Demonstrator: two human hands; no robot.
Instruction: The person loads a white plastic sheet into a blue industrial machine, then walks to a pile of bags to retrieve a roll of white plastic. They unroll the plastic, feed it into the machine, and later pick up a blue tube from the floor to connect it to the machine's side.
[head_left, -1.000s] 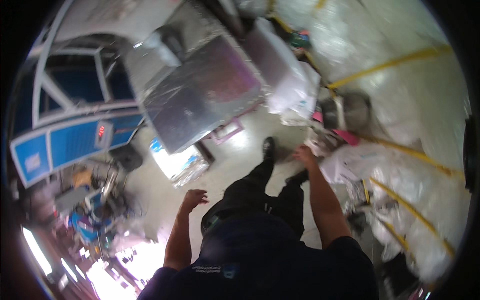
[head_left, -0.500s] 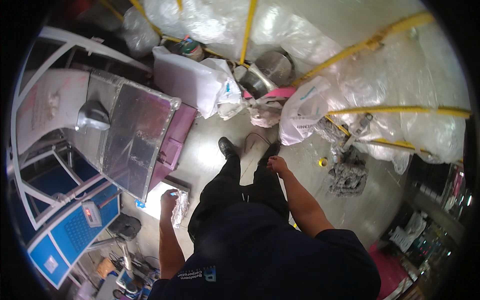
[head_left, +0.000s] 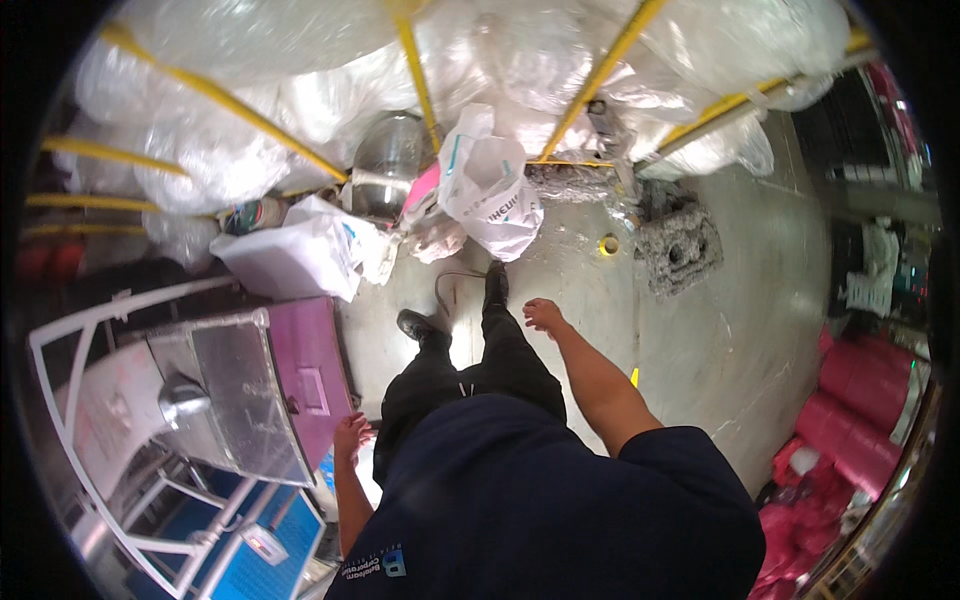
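My left hand point(head_left: 351, 437) hangs beside my thigh, close to the purple panel point(head_left: 312, 375) of a metal-framed machine. Its fingers are loosely bent and apart, and I see nothing in them. Out in front of my right leg is my right hand point(head_left: 543, 315), with fingers apart and nothing held. Beyond it, a white plastic bag point(head_left: 492, 195) with print leans near my right shoe. A yellow tape roll point(head_left: 609, 245) lies on the floor, next to a rough grey foam block point(head_left: 684, 250) with holes.
Yellow rails point(head_left: 600, 75) hold back large clear plastic bags point(head_left: 210, 150) along the far side. White sheeting point(head_left: 295, 250) and a metal pot point(head_left: 388, 165) stand before them. A white tube frame point(head_left: 62, 390) and a blue table point(head_left: 285, 545) are at left; pink rolls point(head_left: 850, 440) lie at right.
My view has swung to the right, so the machine sits lower left and the pink rolls show more. My feet have moved a little. My right hand's fingers have loosened apart.
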